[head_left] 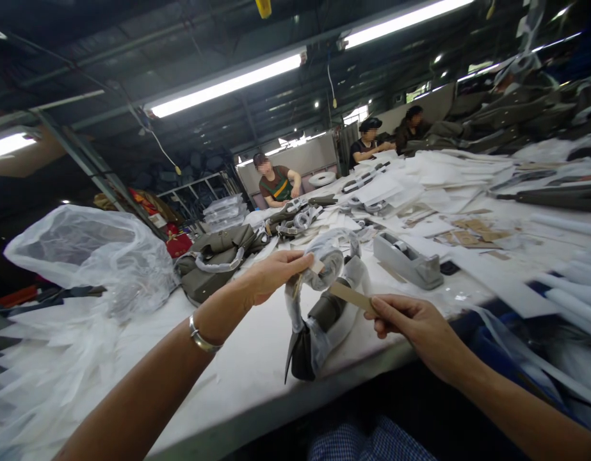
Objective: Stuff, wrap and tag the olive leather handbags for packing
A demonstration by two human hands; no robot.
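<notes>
My left hand [271, 275] is closed in a pinch on the top of a dark olive bag strap [319, 314] wrapped in clear plastic film, held up over the white table [237, 365]. My right hand [410, 323] pinches the free end of a strip of tan tape [349, 296] that runs up to the wrapped loop by my left fingers. The strap's lower dark end hangs down to the table edge. A silver bracelet sits on my left wrist.
A grey tape dispenser [406, 258] stands just beyond the strap. An olive bag [213, 259] and a big clear plastic bag [93, 256] lie at left. Wrapped handles, white sheets and cardboard pieces cover the far table. Three people sit at the far end.
</notes>
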